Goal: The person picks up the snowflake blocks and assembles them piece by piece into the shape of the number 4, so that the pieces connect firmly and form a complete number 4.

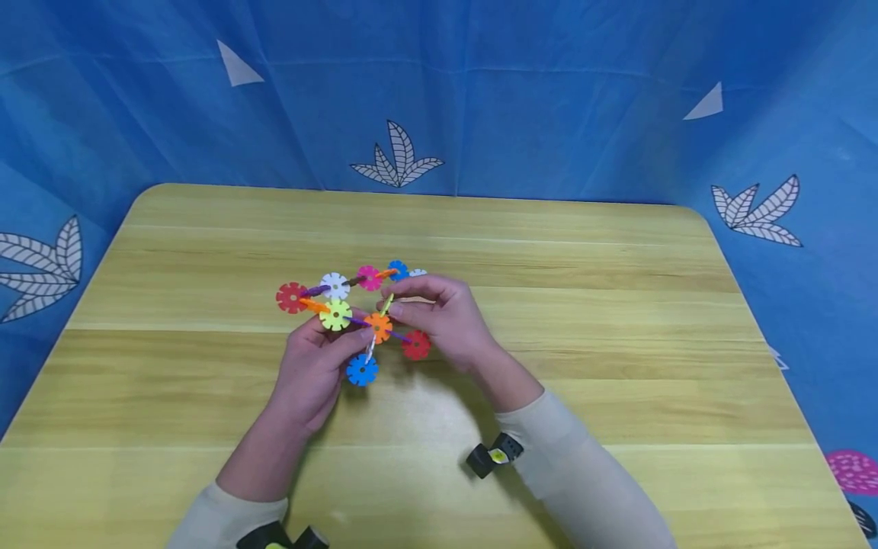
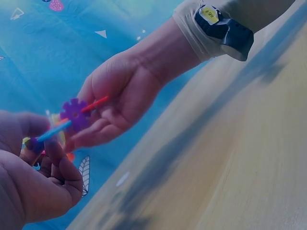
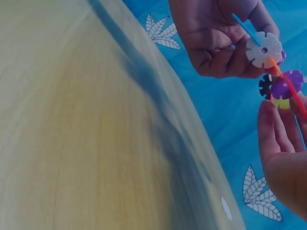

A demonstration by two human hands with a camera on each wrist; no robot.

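A chain of notched plastic discs, slotted together at right angles, is held up over the table. My left hand [image 1: 305, 374] grips it from below, its thumb beside an orange disc [image 1: 379, 328]. Between thumb and forefinger, my right hand [image 1: 446, 316] pinches a yellow-green disc [image 1: 387, 303], turned edge-on at the orange disc's upper side. A red disc [image 1: 416, 345] and a blue disc [image 1: 362, 370] hang off as short branches. Farther along are a lime disc [image 1: 336, 314], a red end disc [image 1: 292, 297], a white disc [image 1: 334, 286] and a pink disc [image 1: 369, 277]. Fingers hide some parts.
The wood-grained table [image 1: 617, 320] has rounded far corners. Behind it hangs a blue cloth [image 1: 514, 130] printed with leaves and triangles. A small black camera [image 1: 494, 455] is strapped at the right sleeve, and another [image 1: 281, 536] at the left.
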